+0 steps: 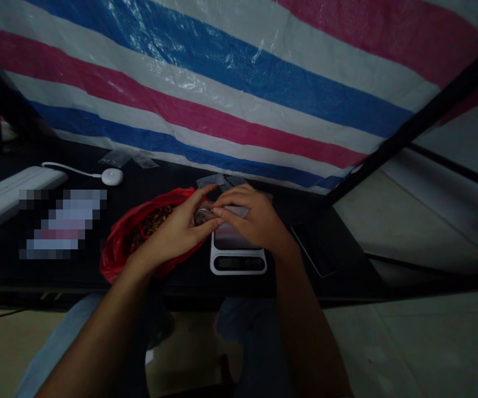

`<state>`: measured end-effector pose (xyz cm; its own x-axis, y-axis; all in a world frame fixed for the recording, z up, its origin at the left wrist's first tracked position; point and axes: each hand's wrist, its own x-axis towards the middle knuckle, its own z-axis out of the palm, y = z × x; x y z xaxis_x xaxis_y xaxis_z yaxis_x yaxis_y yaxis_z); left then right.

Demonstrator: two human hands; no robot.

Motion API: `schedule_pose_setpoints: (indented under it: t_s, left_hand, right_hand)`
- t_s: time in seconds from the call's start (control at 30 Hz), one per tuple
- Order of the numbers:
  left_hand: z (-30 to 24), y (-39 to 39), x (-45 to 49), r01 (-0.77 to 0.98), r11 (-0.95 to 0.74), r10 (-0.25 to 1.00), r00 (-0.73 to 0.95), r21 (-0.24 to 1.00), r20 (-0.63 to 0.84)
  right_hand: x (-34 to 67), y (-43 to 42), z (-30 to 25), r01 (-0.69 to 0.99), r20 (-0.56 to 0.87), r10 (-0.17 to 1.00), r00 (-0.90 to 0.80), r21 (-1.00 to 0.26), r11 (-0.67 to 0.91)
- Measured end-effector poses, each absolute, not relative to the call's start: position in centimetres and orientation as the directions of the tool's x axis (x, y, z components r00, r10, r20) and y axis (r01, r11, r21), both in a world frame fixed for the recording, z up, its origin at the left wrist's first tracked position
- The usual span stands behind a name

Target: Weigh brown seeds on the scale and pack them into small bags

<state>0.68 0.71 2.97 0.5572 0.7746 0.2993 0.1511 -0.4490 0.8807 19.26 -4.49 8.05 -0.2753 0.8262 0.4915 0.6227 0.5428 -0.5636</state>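
My left hand (180,229) and my right hand (251,218) meet over a small white digital scale (239,260) on a dark table. Both pinch a small clear plastic bag (205,215) with something dark inside, held between their fingertips just above the scale's platform. Directly left of the hands lies an opened red plastic bag (116,254) filled with brown bits (151,224); my left wrist rests over it. More small clear bags (216,179) lie just behind the hands.
A white flat device (10,193) with a cable and a round white puck (111,176) sit at the table's left. A dark phone (315,249) lies right of the scale. Two clear bags (129,160) lie near the striped tarp (239,83) behind.
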Motion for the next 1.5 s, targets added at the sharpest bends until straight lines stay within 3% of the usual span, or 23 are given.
schedule_pose_setpoints:
  t_s: [0.17, 0.53, 0.8, 1.03, 1.27, 1.5]
  left_hand:
    - [3.4, 0.1, 1.2, 0.071, -0.368, 0.788, 0.554, 0.927, 0.270]
    - [3.8, -0.4, 1.6, -0.026, -0.258, 0.763, 0.607, 0.966, 0.220]
    - [3.6, 0.5, 1.3, -0.110, -0.229, 0.804, 0.539, 0.967, 0.252]
    - [4.2, 0.5, 0.7, -0.066, -0.283, 0.808, 0.522, 0.957, 0.274]
    - [4.0, 0.7, 0.6, -0.042, -0.274, 0.857, 0.443, 0.961, 0.264]
    - [4.4, 0.5, 1.1, -0.185, -0.186, 0.915, 0.326, 0.965, 0.239]
  right_hand:
    - [20.2, -5.0, 8.2, 0.581, 0.491, 0.855, -0.169, -0.651, 0.488]
    - [21.8, -5.5, 7.9, 0.555, 0.349, 0.907, -0.237, -0.717, 0.421]
    - [22.5, -5.7, 8.1, 0.566, 0.460, 0.877, -0.140, -0.689, 0.452]
    - [22.1, -5.5, 7.8, 0.541, 0.528, 0.842, -0.112, -0.678, 0.497]
    - [22.4, -5.3, 7.5, 0.594, 0.539, 0.837, -0.096, -0.644, 0.482]
    - [21.9, -5.3, 7.3, 0.599, 0.516, 0.850, -0.107, -0.649, 0.469]
